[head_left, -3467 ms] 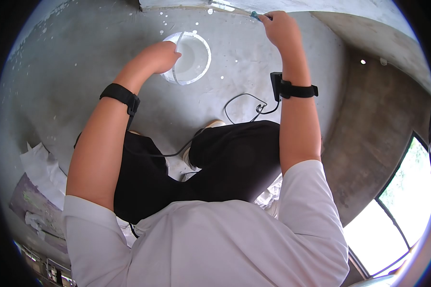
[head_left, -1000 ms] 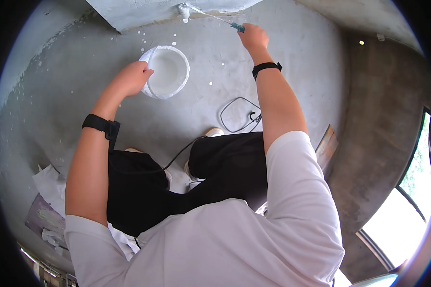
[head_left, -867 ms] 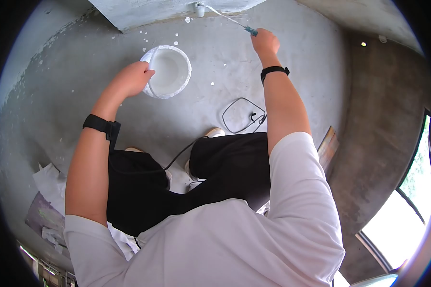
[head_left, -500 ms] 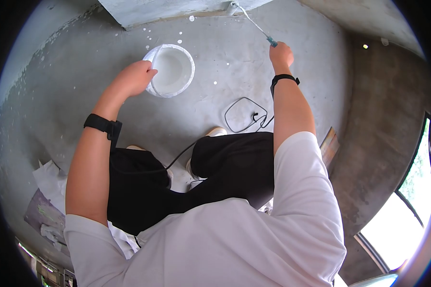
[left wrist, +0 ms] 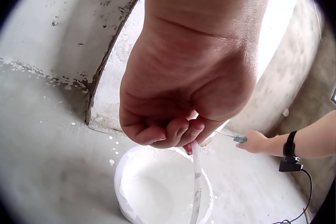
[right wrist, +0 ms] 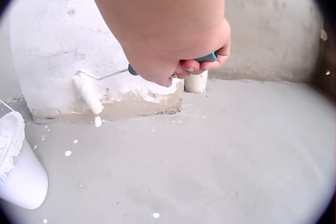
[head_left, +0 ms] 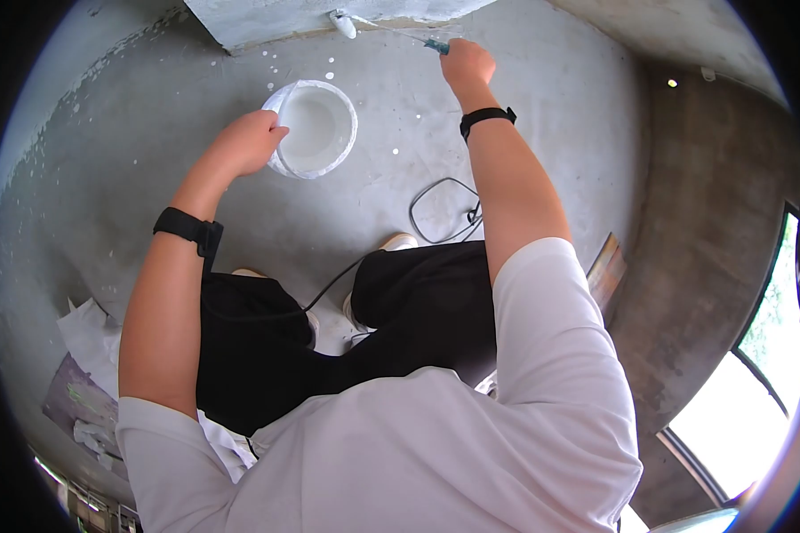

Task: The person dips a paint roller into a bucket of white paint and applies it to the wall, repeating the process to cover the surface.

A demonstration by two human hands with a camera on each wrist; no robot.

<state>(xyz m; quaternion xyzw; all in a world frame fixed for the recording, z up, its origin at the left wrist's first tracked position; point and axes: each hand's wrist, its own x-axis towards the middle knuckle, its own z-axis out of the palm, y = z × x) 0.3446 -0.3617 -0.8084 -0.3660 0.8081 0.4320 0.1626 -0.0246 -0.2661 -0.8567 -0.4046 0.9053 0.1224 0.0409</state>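
The left hand [head_left: 251, 144] grips the handle strip [left wrist: 197, 184] of a white bucket [head_left: 354, 133], which holds white paint [left wrist: 149, 192]. Curled fingers of that hand [left wrist: 184, 85] show above the bucket rim in the left wrist view. The right hand [head_left: 468, 67] grips the teal handle [head_left: 436, 45] of a paint roller, its wire frame pointing left. At the frame's end, the white roller head [right wrist: 88, 94] lies against the lower part of a white-painted wall [right wrist: 52, 50], above the floor, in the right wrist view. The bucket [right wrist: 31, 176] stands left of the roller there.
White drops dot the grey concrete floor [head_left: 178, 213]. A black cable [head_left: 329, 289] runs over the person's legs and loops on the floor. Papers [head_left: 93, 342] lie at the left, a board [head_left: 606, 271] at the right. A short pale pipe [right wrist: 196, 82] stands by the wall's end.
Over the last half second the right hand and roller have moved left along the wall base. Earlier, the roller had swung right. The left hand has stayed at the bucket's handle.
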